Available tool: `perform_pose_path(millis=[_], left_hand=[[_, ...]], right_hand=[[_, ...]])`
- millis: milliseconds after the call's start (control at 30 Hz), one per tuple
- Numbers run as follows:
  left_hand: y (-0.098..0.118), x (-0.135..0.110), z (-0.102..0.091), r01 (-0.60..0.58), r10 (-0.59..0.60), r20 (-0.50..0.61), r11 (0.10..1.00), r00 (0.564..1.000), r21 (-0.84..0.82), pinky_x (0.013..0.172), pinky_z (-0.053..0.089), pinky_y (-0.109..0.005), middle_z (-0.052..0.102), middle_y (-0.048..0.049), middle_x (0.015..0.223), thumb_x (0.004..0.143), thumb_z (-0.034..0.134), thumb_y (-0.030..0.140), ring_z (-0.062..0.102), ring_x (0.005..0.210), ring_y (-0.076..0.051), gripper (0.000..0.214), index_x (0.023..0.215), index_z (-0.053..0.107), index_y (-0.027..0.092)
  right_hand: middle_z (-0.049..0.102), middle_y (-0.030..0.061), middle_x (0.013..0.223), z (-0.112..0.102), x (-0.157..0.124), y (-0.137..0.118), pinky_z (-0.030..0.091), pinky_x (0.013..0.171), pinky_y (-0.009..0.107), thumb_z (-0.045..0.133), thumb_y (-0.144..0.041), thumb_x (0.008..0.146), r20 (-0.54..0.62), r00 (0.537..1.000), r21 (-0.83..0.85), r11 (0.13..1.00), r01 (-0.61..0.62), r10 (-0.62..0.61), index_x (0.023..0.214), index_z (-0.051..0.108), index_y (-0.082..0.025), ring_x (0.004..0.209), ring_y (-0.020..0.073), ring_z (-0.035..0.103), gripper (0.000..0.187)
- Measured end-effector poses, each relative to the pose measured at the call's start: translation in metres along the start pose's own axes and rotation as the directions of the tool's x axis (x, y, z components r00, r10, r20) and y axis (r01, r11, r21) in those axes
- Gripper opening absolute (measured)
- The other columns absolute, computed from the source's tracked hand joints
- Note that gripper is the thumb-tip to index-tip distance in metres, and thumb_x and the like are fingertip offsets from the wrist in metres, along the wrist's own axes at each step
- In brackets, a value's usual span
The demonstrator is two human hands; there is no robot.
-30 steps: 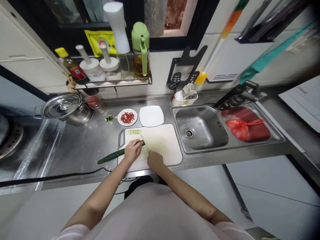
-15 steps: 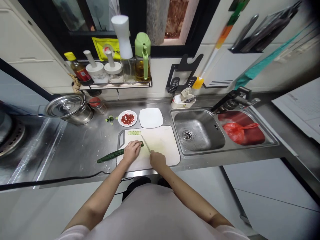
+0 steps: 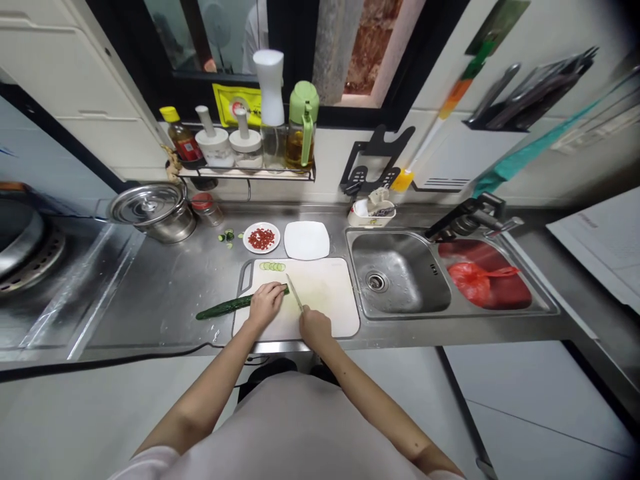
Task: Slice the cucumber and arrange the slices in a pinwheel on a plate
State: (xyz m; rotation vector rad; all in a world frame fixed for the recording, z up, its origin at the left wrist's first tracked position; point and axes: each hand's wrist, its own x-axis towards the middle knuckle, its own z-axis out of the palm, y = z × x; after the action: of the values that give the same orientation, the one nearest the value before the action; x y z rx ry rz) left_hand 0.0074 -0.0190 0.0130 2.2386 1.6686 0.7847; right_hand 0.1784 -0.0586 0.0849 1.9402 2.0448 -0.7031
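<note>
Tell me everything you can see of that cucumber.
The cucumber is long, slender and dark green, with rough-looking skin. It lies aslant, one tapered end over the counter past the left edge of the cutting board. The left hand grips it near the other end, which pokes out near the knife.

No wording can be read. On the far left, the bottle wears a red label with a pale square; the yellow packet bears a round emblem; the cutting board's far right corner has a faint mark, illegible.
</note>
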Motion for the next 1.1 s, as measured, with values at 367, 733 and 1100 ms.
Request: perform_pose_path(millis=[367,733,1100], left_hand=[[0.003,-0.001,-0.003,0.065,-0.066,0.046,0.998,0.997,0.003,0.1,0.041,-0.04,0.067,-0.0049,0.111,0.09,0.049,0.026,0.059,0.102,-0.02,0.028,0.111,0.066,0.027],[0.01,-0.009,-0.006,0.166,-0.166,0.018,0.986,0.986,-0.03,0.113,0.024,-0.049,0.066,-0.0051,0.117,0.091,0.047,0.029,0.058,0.11,-0.02,0.029,0.114,0.064,0.027],[0.01,0.002,-0.02,0.264,-0.284,-0.086,0.945,0.955,-0.193,0.099,0.042,-0.039,0.066,-0.007,0.116,0.094,0.04,0.032,0.058,0.11,-0.021,0.033,0.116,0.063,0.022]], right_hand=[[0.07,0.0148,0.097,-0.013,0.0,0.002,0.044,0.076,0.032,0.032,-0.019,0.095,0.009,1.0,-0.013,1.0,0.003,-0.003,0.112,0.056,-0.014,0.095,0.0235,0.066,0.03],[0.068,0.0106,0.093,-0.014,-0.012,0.032,0.04,0.075,0.029,0.033,-0.018,0.095,-0.093,0.996,-0.166,0.986,-0.01,-0.006,0.129,0.048,-0.023,0.089,0.0197,0.064,0.037],[0.063,0.0127,0.101,-0.006,-0.008,0.055,0.033,0.082,0.034,0.049,-0.025,0.091,-0.283,0.952,-0.249,0.968,0.04,-0.112,0.139,0.045,-0.02,0.096,0.0237,0.053,0.049]])
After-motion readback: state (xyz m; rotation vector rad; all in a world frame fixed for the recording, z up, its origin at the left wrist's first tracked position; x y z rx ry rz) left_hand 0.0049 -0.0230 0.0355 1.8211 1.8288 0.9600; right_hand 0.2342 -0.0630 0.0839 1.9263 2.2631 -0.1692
